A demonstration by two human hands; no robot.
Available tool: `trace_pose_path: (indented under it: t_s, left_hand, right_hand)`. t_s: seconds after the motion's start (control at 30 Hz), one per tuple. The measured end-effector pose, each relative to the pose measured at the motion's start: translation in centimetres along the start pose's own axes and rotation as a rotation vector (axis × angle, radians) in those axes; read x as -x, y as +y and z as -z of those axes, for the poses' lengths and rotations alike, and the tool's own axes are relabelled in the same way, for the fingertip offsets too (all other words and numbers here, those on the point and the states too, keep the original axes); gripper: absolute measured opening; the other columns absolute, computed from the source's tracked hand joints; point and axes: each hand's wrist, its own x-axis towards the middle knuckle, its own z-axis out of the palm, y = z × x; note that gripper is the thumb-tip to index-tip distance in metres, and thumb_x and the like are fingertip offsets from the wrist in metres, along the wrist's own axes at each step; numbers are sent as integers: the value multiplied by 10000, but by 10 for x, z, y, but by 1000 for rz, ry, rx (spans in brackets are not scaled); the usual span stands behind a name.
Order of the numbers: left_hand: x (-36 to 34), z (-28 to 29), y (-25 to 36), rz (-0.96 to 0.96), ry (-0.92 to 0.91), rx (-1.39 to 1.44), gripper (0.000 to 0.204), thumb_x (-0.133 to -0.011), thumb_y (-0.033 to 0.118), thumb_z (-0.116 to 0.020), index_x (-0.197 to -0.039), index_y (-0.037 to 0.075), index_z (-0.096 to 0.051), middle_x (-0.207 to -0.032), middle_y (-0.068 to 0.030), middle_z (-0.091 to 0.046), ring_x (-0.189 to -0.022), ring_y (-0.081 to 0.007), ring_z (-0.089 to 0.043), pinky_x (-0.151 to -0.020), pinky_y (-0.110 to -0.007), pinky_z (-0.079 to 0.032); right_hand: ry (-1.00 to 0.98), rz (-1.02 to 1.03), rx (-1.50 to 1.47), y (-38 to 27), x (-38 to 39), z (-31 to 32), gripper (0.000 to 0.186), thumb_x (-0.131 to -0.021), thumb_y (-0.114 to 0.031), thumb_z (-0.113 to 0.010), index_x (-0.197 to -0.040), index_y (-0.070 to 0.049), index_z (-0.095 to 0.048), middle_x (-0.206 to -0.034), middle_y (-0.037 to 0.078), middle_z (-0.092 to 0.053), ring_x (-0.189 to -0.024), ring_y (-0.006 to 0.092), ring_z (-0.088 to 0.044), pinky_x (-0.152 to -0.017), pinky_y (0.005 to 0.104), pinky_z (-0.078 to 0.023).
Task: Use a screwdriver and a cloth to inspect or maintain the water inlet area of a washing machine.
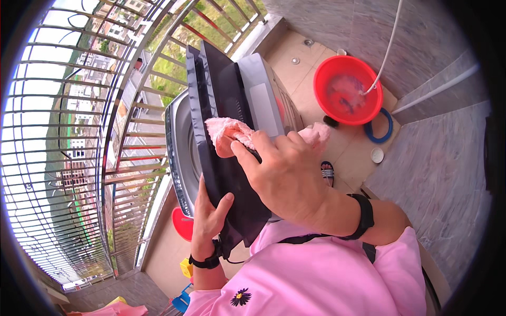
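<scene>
Lid (237,189) of the washing machine (179,126) stands raised, my left hand (210,218) holding its near edge, my right (287,171) clutching a pink cloth (225,136) against it. Wiping seems under way; I cannot tell which patches remain.

No words, labels, brands, numbers or signs can be read on anything in view.

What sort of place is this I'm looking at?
Most likely a home balcony used for laundry: there's a barred railing open to the outdoors, a top-loading washing machine and a large red basin.
</scene>
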Motion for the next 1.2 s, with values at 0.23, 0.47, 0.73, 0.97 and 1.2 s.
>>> trace_pose_path:
  t_s: [0.23,0.47,0.73,0.97,1.2]
  left_hand:
    - [1,-2,-2,35,11,44,662,-901,79,-667,-1487,-26,-378,-1278,-140,-624,-1140,-189,-608,-991,-323,-478]
    - [2,-1,-5,2,15,-4,641,-916,65,-663,-1480,-35,-376,-1302,-142,-612,-1180,-197,-599,-1019,-328,-463]
    - [2,-7,-2,45,38,81,632,-910,40,-652,-1476,-34,-381,-1304,-133,-610,-1176,-195,-599,-1018,-327,-462]
    - [4,-8,-1,53,33,111,613,-922,26,-639,-1472,-45,-378,-1297,-129,-612,-1173,-184,-592,-1028,-315,-450]
    - [0,-5,3,-13,-9,81,631,-921,38,-654,-1478,-42,-367,-1294,-128,-614,-1155,-176,-605,-1005,-312,-469]
  right_hand:
    - [-65,-66,92,-27,20,5,376,-795,-126,-663,-1162,-70,-715,-868,84,-583,-608,194,-561,-597,329,-444]
    - [-5,-220,58,-32,8,-18,397,-804,-142,-648,-1189,-61,-702,-871,85,-581,-606,195,-566,-609,322,-441]
    - [-79,-248,-70,-26,19,-1,399,-816,-140,-654,-1205,-64,-692,-910,102,-613,-621,209,-627,-614,331,-504]
    - [21,-321,-186,-19,12,-19,373,-794,-138,-685,-1160,-74,-709,-877,88,-616,-598,203,-639,-564,310,-514]
    - [-100,-144,-86,-21,21,15,373,-790,-148,-685,-1149,-47,-702,-843,97,-618,-599,200,-643,-576,299,-523]
